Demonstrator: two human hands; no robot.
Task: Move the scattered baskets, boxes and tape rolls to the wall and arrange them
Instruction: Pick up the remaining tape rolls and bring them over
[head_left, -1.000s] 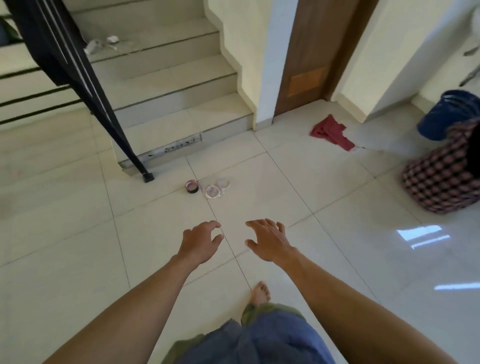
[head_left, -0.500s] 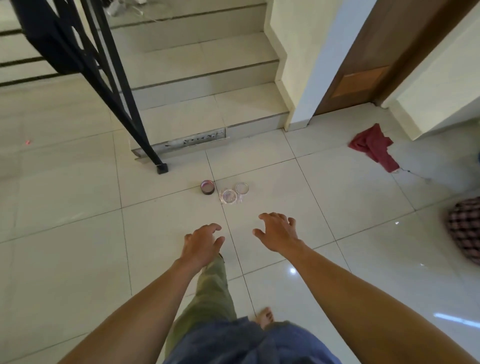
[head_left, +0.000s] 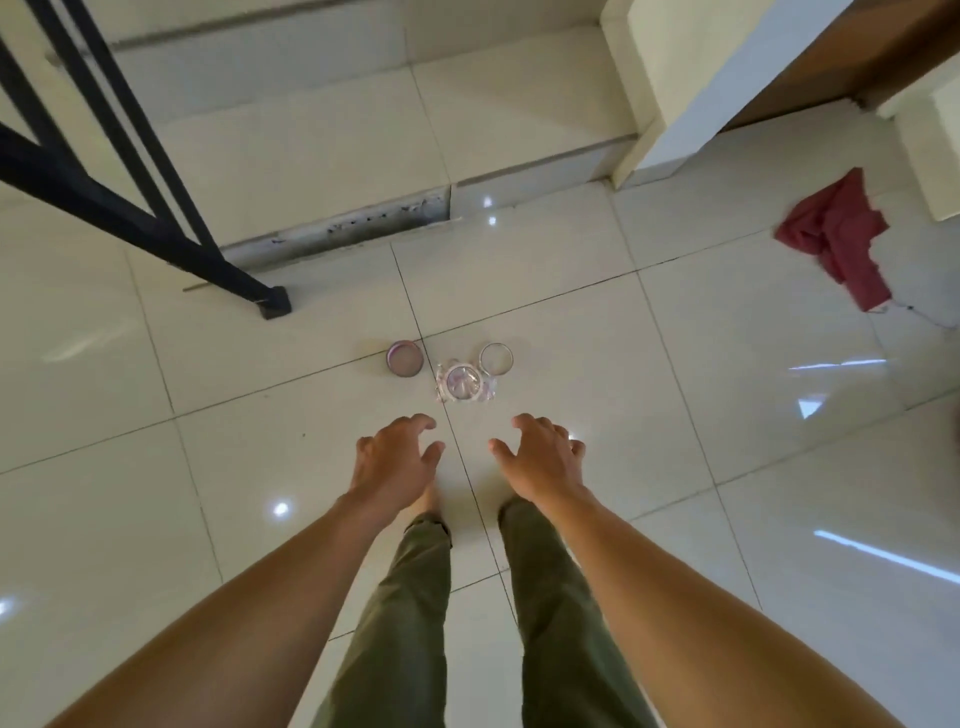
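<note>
The glossy pale-tiled floor is filling nearly the whole view, and one step is running along its far edge. One black railing is slanting in from the far left, its foot sitting on the floor just before that step. The person is standing over it all in green trousers, both legs showing. One red cloth is lying crumpled near the floor's far right edge, well apart from everything else.

Two hands are reaching out palm-down. The left hand is hanging with its fingers spread and loosely bent, gripping nothing. The right hand is doing the same.

Three tape rolls are lying flat in a tight cluster between the hands and the step: one dark roll on the left, one plastic-wrapped roll in the middle, and one thin clear roll on the right, touching the wrapper. Any print on them is too small to read.
</note>
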